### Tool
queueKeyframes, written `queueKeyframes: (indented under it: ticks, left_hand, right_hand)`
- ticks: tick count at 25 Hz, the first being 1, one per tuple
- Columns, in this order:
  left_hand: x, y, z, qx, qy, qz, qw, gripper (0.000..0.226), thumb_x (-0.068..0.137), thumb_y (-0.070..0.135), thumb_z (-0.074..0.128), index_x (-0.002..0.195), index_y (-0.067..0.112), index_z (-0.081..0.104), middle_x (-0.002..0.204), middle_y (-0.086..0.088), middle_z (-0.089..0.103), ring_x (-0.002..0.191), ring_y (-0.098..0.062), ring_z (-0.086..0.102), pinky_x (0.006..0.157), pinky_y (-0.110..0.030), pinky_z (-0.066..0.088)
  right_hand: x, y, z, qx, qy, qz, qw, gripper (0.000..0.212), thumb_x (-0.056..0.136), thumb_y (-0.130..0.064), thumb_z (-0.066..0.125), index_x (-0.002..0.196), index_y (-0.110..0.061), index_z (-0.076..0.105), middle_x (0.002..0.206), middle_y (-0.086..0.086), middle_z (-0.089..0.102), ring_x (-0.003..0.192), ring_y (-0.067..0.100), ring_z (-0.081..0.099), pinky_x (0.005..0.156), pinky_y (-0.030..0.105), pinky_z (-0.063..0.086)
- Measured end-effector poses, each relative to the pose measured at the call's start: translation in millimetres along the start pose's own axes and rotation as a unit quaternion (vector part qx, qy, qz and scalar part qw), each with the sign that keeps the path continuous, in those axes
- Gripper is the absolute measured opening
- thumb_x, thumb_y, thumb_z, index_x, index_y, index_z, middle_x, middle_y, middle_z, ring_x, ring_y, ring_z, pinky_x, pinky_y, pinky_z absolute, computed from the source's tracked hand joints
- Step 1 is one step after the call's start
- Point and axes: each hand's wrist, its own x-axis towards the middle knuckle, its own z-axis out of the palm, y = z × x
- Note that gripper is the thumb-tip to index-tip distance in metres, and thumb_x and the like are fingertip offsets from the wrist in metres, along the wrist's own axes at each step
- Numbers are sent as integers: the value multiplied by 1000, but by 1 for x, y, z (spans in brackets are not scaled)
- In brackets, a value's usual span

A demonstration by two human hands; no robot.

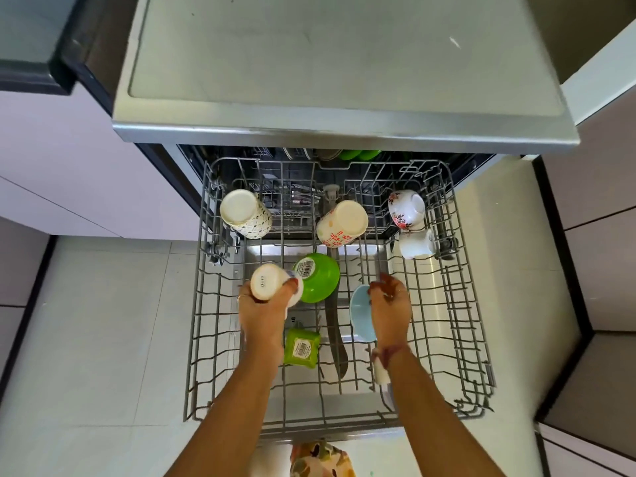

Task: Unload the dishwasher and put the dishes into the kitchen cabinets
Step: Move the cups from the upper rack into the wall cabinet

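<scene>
The grey wire upper rack (457,325) is pulled out of the dishwasher below me. My left hand (265,315) grips a cream mug (270,282), upside down, at the rack's left middle. My right hand (390,311) holds the rim of a light blue bowl (361,315) standing on edge. Between them lie a round green bowl (320,278) and a square green container (302,349), both bottom up with barcode stickers. Further back sit a patterned cream mug (245,213), a cream mug with red flowers (340,223), a floral cup (406,208) and a white cup (416,243).
A grey countertop (344,63) overhangs the dishwasher opening. More green dishes (359,154) show deep inside. A knife (335,339) lies along the rack's middle. White cabinet fronts (69,173) stand on the left, grey ones (602,235) on the right. Pale floor tiles (103,339) surround the rack.
</scene>
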Motion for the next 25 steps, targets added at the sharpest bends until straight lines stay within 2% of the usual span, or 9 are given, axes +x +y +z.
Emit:
queueKeyframes:
  ticks: [4,6,8,10,14,17,20,23,25]
  left_hand:
    - [-22,4,19,48,-87,35,994,58,66,12,84,114,25,54,110,3,62,101,-15,60,85,-35,54]
    - [-24,3,30,63,-110,33,991,58,66,12,84,113,26,54,108,6,62,102,-12,59,84,-31,52]
    - [-20,-1,41,73,-127,26,989,58,68,12,84,117,24,55,109,7,62,100,-8,59,79,-23,50]
    - [-14,-8,48,76,-134,24,988,56,68,12,84,115,26,55,109,9,62,97,-3,58,74,-17,47]
    - [-4,-21,55,90,-128,12,988,54,67,14,84,109,31,55,104,12,63,94,0,59,70,-15,47]
    - [0,-24,54,88,-129,1,988,54,69,11,83,110,30,53,100,16,61,89,3,57,64,-10,45]
    - [-2,-20,51,95,-133,10,987,55,69,11,83,114,26,55,101,14,62,89,2,58,59,-10,46]
    - [-13,-6,42,89,-138,27,986,59,67,12,84,117,25,55,103,14,63,92,-1,59,61,-11,47]
    - [-24,12,31,78,-143,44,986,60,66,13,85,116,26,54,103,15,62,94,-2,59,65,-13,49]
  right_hand:
    - [48,-31,-9,68,85,12,994,35,88,-22,64,120,-15,52,105,1,62,96,21,61,81,30,50]
    - [76,-38,-9,104,121,58,985,50,82,-29,70,124,-11,50,106,3,61,100,24,61,85,34,51]
    - [96,-40,-9,130,134,117,975,55,75,-43,75,115,-16,49,94,-1,58,87,27,63,81,41,53]
    - [110,-41,-7,140,134,153,969,58,73,-52,75,105,-16,42,81,-3,50,65,18,54,67,37,53]
    - [131,-44,8,151,135,178,963,68,67,-57,78,103,-13,39,79,0,51,59,15,51,53,29,50]
    - [142,-42,16,181,147,182,955,69,62,-51,83,109,-15,47,91,4,61,63,17,59,46,24,47]
    - [139,-44,17,216,164,163,949,67,62,-44,83,112,-16,48,99,4,64,76,20,63,58,32,57]
    - [111,-47,12,187,122,136,965,61,68,-42,80,115,-14,51,95,0,62,72,16,58,46,24,48]
    - [85,-47,9,177,109,84,974,51,71,-35,80,111,-14,56,101,0,65,76,17,61,52,27,49]
